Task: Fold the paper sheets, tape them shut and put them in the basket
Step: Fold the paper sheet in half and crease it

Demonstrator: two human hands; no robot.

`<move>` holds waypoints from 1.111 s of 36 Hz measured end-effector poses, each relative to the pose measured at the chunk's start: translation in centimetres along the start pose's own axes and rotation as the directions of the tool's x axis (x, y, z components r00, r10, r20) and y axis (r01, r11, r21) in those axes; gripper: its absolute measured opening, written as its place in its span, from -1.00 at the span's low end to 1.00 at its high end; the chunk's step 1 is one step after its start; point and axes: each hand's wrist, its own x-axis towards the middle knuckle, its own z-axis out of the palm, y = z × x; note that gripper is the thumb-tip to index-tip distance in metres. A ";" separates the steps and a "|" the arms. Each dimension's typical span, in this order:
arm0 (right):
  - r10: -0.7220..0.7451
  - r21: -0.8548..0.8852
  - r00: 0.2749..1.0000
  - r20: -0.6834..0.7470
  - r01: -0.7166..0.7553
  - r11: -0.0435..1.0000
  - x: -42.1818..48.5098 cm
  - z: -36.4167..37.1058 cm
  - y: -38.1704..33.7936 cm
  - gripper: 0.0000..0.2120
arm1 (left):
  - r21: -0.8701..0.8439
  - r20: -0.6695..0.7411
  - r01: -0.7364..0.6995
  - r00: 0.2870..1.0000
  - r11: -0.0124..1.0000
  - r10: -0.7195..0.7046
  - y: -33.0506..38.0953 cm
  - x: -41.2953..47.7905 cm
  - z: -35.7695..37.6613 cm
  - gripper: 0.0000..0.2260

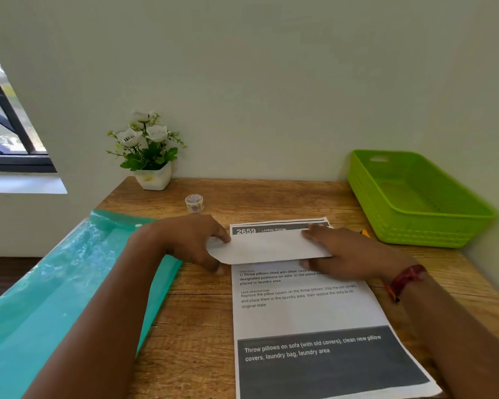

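Wooden desk [202, 312] pushed against a pale wall [271, 67]; window [6, 125] off at 10 o'clock.

- Folded paper [268, 247]: just past desk centre toward 12 o'clock, held between both hands. It crosses the upper part of a printed sheet [308, 312]. Cannot tell whether it touches that sheet or sits just above it.
- Left hand [190, 240]: at the paper's 9 o'clock end, fingers curled over the top edge and thumb under the lower edge, pinching it.
- Right hand [349, 254]: at the 3 o'clock end, fingers laid on top and thumb under the near edge, gripping it. Red bracelet [405, 279] on that wrist.
- Look of the paper: long, narrow, white strip with the blank side out and faint creases. The left corner is angled off.
- Printed sheet: lies flat, running from centre to 6 o'clock. Its dark header reads "2659 LIVING ROOM" above the strip, with text lines below and a grey block at the near end.
- Basket [415, 203]: green plastic, at 2 o'clock, well apart from the hands.
- Tape roll [194, 203]: small, at 11 o'clock, just beyond the left hand.
- Plant [150, 151]: white flowers in a white pot, far 11 o'clock corner.
- Folder [55, 283]: teal plastic, along the 9 o'clock edge, under the left forearm.
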 end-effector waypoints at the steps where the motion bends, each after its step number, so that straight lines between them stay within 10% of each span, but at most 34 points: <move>1: 0.018 -0.012 1.000 0.016 -0.018 1.000 -0.2 0.0 -0.2 -0.19 | 0.027 0.023 0.008 1.000 1.000 -0.008 0.2 -0.1 0.0 -0.30; 12: 0.071 -0.099 0.990 0.124 -0.059 0.993 0.4 2.1 -1.5 0.10 | 0.114 0.031 0.024 0.999 0.993 -0.028 4.0 1.1 3.4 0.05; 40: -0.054 -0.070 0.996 0.072 0.059 0.996 0.4 3.5 -4.5 -0.07 | 0.237 -0.059 -0.119 0.989 0.964 0.136 5.3 3.8 5.7 -0.29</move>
